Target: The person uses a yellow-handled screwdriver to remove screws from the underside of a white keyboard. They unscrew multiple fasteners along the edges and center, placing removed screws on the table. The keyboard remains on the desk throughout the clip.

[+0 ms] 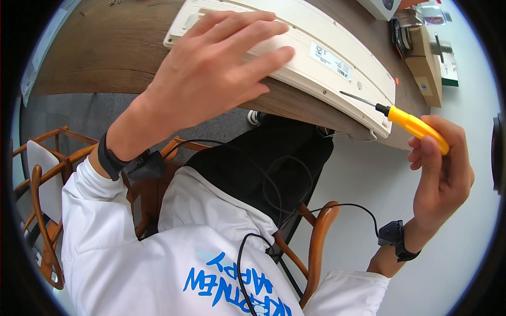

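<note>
A cream-white keyboard (300,62) lies underside up along the table edge, with a white label (331,60) and small screw holes on it. Above its left part is my left hand (221,63), fingers stretched out and slightly apart, holding nothing. Whether the fingertips touch the casing I cannot tell. My right hand (448,158) grips the yellow handle of a screwdriver (414,126) between thumb and fingers, off the right end of the keyboard. The screwdriver's thin metal shaft points left, its tip over the casing's near right part.
The brown wooden table (105,52) carries a few tiny metal pieces (113,2) at the far left. A cardboard box (424,68) and other items stand at the far right. Black cables (269,184) run from my wrist bands across my lap. Wooden chairs (39,210) are at left.
</note>
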Motion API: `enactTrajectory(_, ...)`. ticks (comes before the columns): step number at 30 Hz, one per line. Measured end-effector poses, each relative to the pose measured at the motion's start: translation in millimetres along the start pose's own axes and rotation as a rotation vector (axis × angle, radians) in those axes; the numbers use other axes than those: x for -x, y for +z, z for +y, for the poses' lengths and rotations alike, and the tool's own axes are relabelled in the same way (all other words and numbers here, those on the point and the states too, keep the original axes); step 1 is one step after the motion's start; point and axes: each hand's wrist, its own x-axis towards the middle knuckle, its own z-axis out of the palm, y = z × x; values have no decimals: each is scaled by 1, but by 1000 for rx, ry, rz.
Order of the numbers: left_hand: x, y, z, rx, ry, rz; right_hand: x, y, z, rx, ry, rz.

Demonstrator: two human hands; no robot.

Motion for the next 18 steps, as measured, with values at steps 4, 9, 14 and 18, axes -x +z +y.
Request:
enactTrajectory(4,-17,21,20,62,33,17,17,4,12,6,1,1)
enactTrajectory(9,-32,36,25,-7,102,-37,16,1,25,82,-108,-35)
enactTrajectory(14,-37,37,25,-66,169,32,17,0,36,84,-143,-98)
enactTrajectory(18,-42,33,23,-118,258,-25,16,1,42,63,-190,-186)
